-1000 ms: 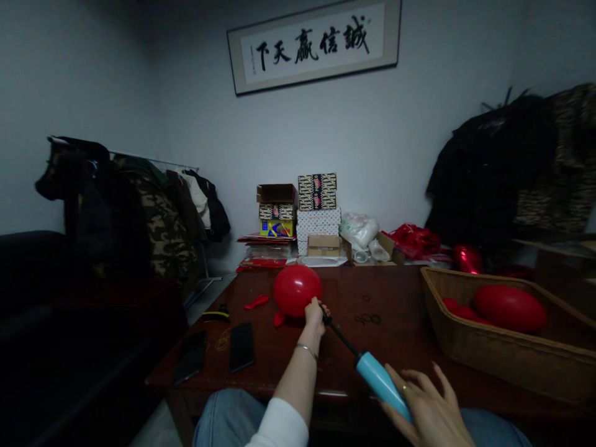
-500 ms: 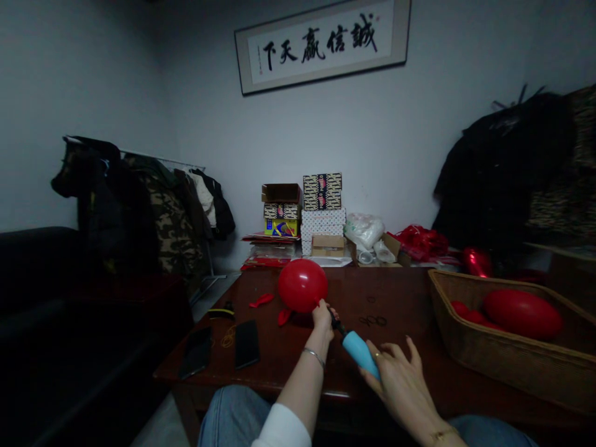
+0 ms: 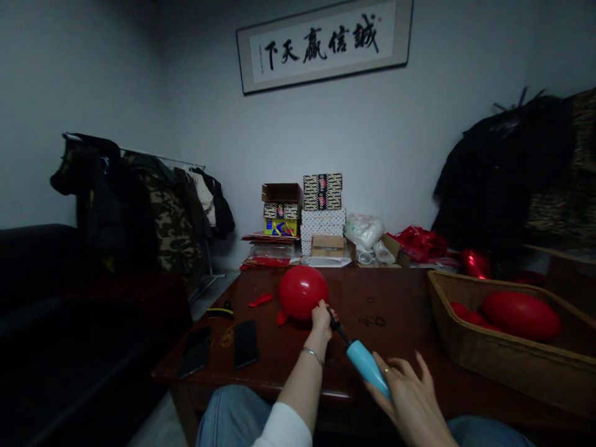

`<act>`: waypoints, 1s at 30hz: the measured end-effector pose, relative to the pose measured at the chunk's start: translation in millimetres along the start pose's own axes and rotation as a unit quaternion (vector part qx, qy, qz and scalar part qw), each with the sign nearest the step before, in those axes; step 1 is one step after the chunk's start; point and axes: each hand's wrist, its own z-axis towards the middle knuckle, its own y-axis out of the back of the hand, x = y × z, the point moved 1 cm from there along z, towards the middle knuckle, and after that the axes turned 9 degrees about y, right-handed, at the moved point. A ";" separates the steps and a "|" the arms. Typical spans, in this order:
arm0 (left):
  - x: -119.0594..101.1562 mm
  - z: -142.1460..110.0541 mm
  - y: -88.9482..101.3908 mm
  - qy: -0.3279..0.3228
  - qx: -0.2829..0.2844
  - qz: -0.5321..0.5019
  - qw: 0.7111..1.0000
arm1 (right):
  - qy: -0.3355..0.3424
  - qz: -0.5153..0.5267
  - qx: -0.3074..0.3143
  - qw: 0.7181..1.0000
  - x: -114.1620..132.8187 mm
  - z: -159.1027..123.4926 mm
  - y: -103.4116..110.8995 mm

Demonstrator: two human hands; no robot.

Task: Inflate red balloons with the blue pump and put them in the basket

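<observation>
A round, partly inflated red balloon [image 3: 303,290] is over the table in front of me. My left hand [image 3: 322,318] is closed around its neck, where the black nozzle end of a hand balloon pump [image 3: 367,367] meets it. The pump has a light blue barrel, with a length of black shaft showing between barrel and left hand. My right hand [image 3: 410,394] grips the barrel between thumb and palm, some fingers lifted off it. Uninflated red balloons lie near the balloon, one [image 3: 261,300] to its left and another partly beneath it.
On the brown table [image 3: 298,366] lie two dark phones [image 3: 245,344], yellow rubber bands [image 3: 228,336], a yellow-and-black object [image 3: 221,310] and dark rings [image 3: 372,321]. A wicker basket [image 3: 507,366] with red balloons stands right. Boxes [image 3: 323,230] are stacked behind.
My right hand has drawn the blue barrel back toward me and to the right, so more black shaft shows. The balloon sits slightly lower; my left hand stays nearly in place.
</observation>
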 end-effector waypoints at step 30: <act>5.4 -5.7 -4.2 0.006 0.008 0.006 1.000 | -0.018 0.016 0.009 1.000 9.4 31.2 -5.9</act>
